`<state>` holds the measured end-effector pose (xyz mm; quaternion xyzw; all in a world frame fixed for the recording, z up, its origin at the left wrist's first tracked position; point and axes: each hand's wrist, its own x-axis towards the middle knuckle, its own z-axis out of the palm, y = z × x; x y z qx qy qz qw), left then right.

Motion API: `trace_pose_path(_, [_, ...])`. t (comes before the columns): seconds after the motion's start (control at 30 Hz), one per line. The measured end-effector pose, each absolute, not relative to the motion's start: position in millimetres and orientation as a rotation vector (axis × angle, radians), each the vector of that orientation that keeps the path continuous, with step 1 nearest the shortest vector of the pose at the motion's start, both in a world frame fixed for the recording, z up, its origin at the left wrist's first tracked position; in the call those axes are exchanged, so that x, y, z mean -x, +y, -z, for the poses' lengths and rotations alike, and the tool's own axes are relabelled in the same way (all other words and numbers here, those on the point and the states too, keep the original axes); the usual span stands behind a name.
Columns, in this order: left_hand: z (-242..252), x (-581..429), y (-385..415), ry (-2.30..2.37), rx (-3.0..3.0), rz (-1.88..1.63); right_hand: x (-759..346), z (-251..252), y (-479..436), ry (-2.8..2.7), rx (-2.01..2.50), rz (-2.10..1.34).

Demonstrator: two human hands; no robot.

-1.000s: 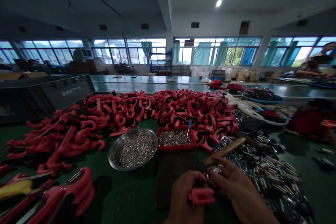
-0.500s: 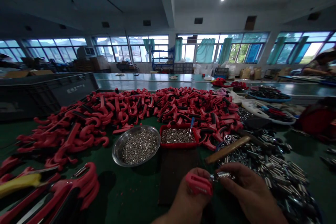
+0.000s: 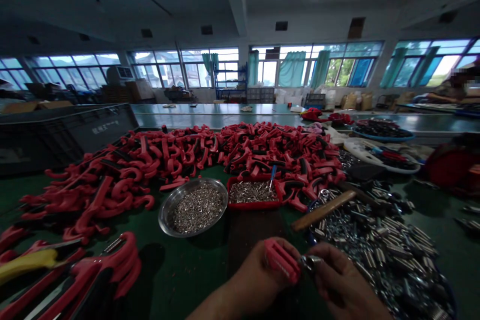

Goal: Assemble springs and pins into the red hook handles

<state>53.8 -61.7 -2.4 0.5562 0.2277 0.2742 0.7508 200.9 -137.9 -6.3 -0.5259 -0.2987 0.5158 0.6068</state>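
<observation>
My left hand [image 3: 255, 270] is closed around a red plastic handle piece [image 3: 283, 261], which has a long slot facing up. Between the fingers of my right hand [image 3: 339, 277] is a shiny metal spring part [image 3: 311, 263]. Its near end meets the right end of the red piece; whether it sits inside cannot be made out. Both hands are above the front end of a dark flat block [image 3: 255, 232]. Just right of them lies a heap of metal springs and fittings [image 3: 386, 250], with a wooden-handled hammer [image 3: 324, 210] resting across its edge.
A steel bowl of small metal pins [image 3: 162, 217] and a red tray of pins [image 3: 240, 206] stand ahead. Behind them spreads a heap of red handles [image 3: 277, 145]. Yellow-handled and red-handled tools [image 3: 93, 270] lie front left, a grey crate [image 3: 108, 125] back left. Another person [image 3: 453, 87] sits far right.
The red piece has turned, so its slot shows more. My right hand has moved slightly left and down, and its fingers cover more of the spring part.
</observation>
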Motion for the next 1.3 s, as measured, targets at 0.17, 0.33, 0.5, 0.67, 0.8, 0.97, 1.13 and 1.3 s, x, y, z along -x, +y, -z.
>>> trace_pose_path(0.17, [2.3,-51.5,-60.3,0.550,-1.326,-0.624,-204.9,8.9,-137.9,-0.734,1.264,-1.268])
trace_pose_path(0.33, [-3.4,-44.4,-62.6,0.699,-1.683,-0.618,-216.6,-7.3,-137.6,-1.038,1.453,-1.133])
trace_pose_path(0.5, [11.4,-56.5,-75.0,0.601,-1.560,-0.753,-222.1,-12.7,-132.1,-1.045,1.437,-1.131])
trace_pose_path(0.67, [27.2,-63.7,-82.2,0.598,-1.390,-0.797,-220.2,-10.1,-131.2,-1.096,1.491,-0.897])
trace_pose_path(0.8, [25.7,-65.4,-82.4,0.557,-1.353,-0.779,-224.2,1.4,-130.4,-0.915,1.290,-1.230])
trace_pose_path(0.97, [27.1,-71.0,-77.6,0.837,-1.312,-0.720,-223.5,18.0,-130.8,-0.803,1.210,-1.294])
trace_pose_path(1.13, [28.2,-67.0,-75.8,0.682,-1.387,-0.701,-232.7,8.4,-135.9,-1.280,1.259,-0.910])
trace_pose_path(1.3, [26.9,-65.0,-78.9,0.592,-1.761,-0.777,-232.8,25.4,-127.3,-0.911,1.177,-1.390])
